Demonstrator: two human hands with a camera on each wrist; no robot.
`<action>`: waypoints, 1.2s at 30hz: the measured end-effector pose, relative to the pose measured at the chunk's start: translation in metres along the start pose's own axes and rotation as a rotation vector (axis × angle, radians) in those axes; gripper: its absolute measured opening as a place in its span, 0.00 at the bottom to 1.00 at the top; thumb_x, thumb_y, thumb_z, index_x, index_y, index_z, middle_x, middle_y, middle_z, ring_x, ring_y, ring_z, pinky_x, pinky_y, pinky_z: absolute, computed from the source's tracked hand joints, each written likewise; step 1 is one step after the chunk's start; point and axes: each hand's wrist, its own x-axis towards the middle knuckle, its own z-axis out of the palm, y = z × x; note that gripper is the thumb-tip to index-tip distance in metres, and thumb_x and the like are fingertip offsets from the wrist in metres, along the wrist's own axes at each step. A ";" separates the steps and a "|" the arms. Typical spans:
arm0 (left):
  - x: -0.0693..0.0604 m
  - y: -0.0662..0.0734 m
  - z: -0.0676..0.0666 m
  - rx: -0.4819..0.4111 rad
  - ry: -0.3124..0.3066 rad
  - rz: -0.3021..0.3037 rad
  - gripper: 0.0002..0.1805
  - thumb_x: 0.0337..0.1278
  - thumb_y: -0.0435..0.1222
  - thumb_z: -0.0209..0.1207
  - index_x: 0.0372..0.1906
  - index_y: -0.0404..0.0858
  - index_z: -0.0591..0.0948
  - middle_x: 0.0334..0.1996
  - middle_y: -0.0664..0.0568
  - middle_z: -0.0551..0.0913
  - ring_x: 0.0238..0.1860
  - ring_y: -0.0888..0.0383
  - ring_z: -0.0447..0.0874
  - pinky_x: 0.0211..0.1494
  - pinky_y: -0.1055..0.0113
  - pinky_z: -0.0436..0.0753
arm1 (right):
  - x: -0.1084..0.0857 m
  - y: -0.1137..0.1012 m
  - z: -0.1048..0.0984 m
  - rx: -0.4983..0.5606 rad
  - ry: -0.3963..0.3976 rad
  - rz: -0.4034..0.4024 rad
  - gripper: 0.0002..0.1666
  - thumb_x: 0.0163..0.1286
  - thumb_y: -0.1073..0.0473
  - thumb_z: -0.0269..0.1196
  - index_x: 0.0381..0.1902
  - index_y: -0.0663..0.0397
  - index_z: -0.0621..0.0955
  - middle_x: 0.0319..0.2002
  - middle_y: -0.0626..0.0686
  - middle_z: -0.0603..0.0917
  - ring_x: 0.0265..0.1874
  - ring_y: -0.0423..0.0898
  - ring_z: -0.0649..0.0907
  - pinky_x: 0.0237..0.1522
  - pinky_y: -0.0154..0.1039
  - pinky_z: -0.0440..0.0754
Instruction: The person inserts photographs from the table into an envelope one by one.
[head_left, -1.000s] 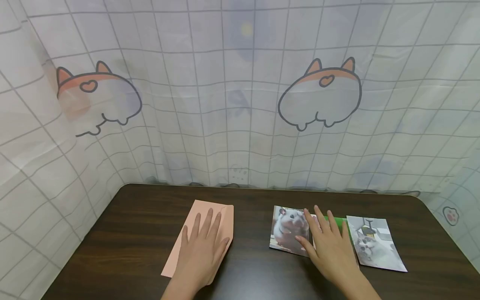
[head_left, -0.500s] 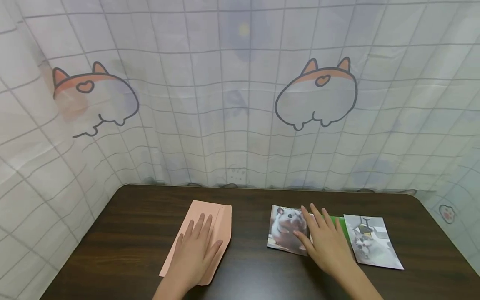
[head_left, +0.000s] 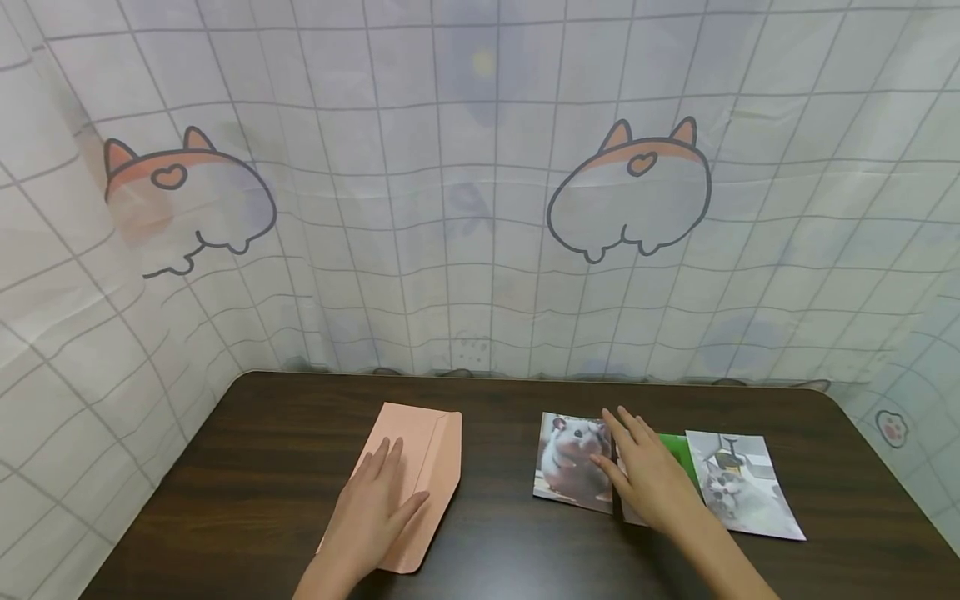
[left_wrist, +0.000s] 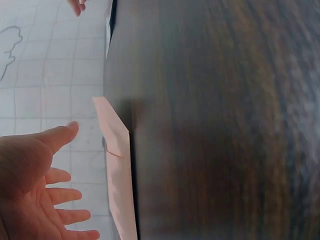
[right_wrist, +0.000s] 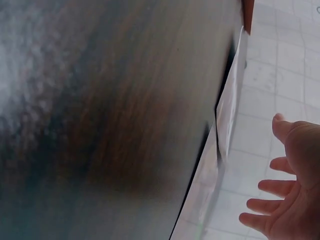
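A pink envelope (head_left: 441, 454) lies on the dark wooden table, its flap crease along the right side. Over its left part hovers my left hand (head_left: 369, 508), fingers straight; the left wrist view shows a gap between hand (left_wrist: 30, 190) and envelope (left_wrist: 120, 190). To the right, a hamster picture card (head_left: 562, 467) lies beside a partly hidden card with a green (head_left: 678, 452) area. Above that card is my right hand (head_left: 651, 483), relaxed and holding nothing; in the right wrist view the hand (right_wrist: 287, 185) is clear of the cards (right_wrist: 229, 110). A cat picture card (head_left: 753, 492) lies at the far right.
The table (head_left: 225, 483) has rounded back corners. Behind and beside it hangs a white grid-patterned curtain (head_left: 420, 208) with corgi drawings. Dark cables (head_left: 457, 373) show along the table's back edge. Bare tabletop separates the envelope from the cards.
My left hand has lifted and drawn back towards the lower left, uncovering more of the envelope. My right hand has risen slightly off the cards. The envelope and cards stay put.
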 end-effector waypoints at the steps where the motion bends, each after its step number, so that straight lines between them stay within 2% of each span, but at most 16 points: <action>1: 0.000 -0.001 0.000 0.009 -0.002 -0.005 0.43 0.69 0.48 0.67 0.77 0.28 0.67 0.76 0.27 0.66 0.74 0.22 0.64 0.70 0.28 0.68 | 0.000 0.001 0.000 0.010 -0.005 0.001 0.40 0.74 0.52 0.69 0.75 0.67 0.71 0.72 0.74 0.71 0.69 0.77 0.73 0.62 0.69 0.76; 7: 0.000 -0.006 -0.001 0.095 0.003 -0.030 0.47 0.63 0.52 0.70 0.77 0.28 0.67 0.75 0.28 0.68 0.72 0.22 0.66 0.65 0.26 0.71 | 0.005 0.006 0.001 0.056 -0.040 0.012 0.39 0.76 0.54 0.66 0.76 0.69 0.69 0.73 0.75 0.69 0.69 0.75 0.73 0.62 0.67 0.78; 14: -0.002 -0.012 0.001 0.138 0.031 -0.048 0.50 0.58 0.53 0.73 0.77 0.30 0.69 0.73 0.27 0.70 0.68 0.23 0.72 0.60 0.27 0.75 | 0.011 0.009 0.001 0.098 -0.049 0.015 0.38 0.77 0.56 0.66 0.76 0.72 0.68 0.72 0.76 0.69 0.69 0.74 0.74 0.63 0.67 0.77; 22: -0.003 -0.015 0.002 0.133 0.027 -0.139 0.52 0.52 0.58 0.75 0.76 0.35 0.71 0.69 0.27 0.71 0.60 0.24 0.73 0.52 0.27 0.76 | 0.015 0.012 0.003 0.107 -0.019 -0.001 0.36 0.75 0.58 0.67 0.73 0.74 0.71 0.70 0.76 0.73 0.67 0.74 0.75 0.62 0.67 0.77; 27: -0.002 -0.017 0.002 0.107 0.026 -0.196 0.54 0.49 0.59 0.76 0.76 0.35 0.71 0.65 0.24 0.70 0.61 0.22 0.70 0.51 0.26 0.74 | 0.017 0.016 0.004 0.098 -0.007 -0.004 0.35 0.75 0.59 0.67 0.72 0.74 0.72 0.68 0.76 0.74 0.66 0.74 0.76 0.62 0.67 0.77; 36: 0.001 -0.015 0.002 0.048 -0.003 -0.327 0.61 0.42 0.59 0.80 0.78 0.34 0.66 0.59 0.24 0.67 0.58 0.26 0.65 0.49 0.34 0.72 | 0.021 0.018 0.004 0.122 -0.030 0.021 0.35 0.76 0.58 0.66 0.72 0.75 0.72 0.69 0.77 0.73 0.66 0.75 0.76 0.62 0.68 0.77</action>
